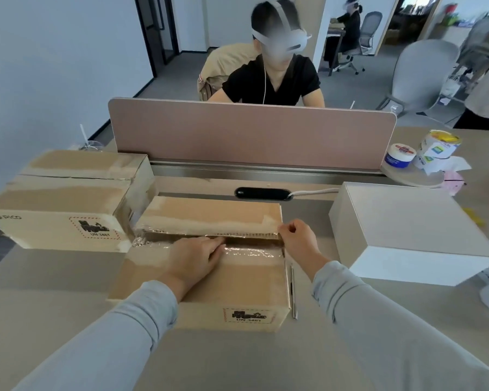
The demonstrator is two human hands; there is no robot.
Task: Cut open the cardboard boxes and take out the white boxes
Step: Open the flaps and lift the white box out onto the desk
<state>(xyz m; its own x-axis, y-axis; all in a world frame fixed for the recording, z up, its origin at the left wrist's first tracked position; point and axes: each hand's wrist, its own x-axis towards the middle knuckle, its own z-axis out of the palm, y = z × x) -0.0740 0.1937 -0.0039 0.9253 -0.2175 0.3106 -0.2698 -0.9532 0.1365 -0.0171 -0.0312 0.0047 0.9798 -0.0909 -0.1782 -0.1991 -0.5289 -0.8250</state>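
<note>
A cardboard box [232,286] stands on the desk in front of me, its taped top seam split along the middle. My left hand [194,261] lies on the near flap, fingers straight and reaching into the gap. My right hand [297,235] pinches the right end of the far flap [209,211], which is lifted a little. Clear tape hangs wrinkled along the seam. A second, sealed cardboard box [65,198] stands to the left. A white box [407,230] sits on the desk to the right. A thin metal cutter [293,292] lies beside the open box's right side.
A pink desk divider [251,134] runs across the back, with a person seated behind it. Tape rolls and tubs [424,153] sit at the far right on a round tray. A black cable port [263,193] lies behind the box. A plastic cup [89,145] stands far left.
</note>
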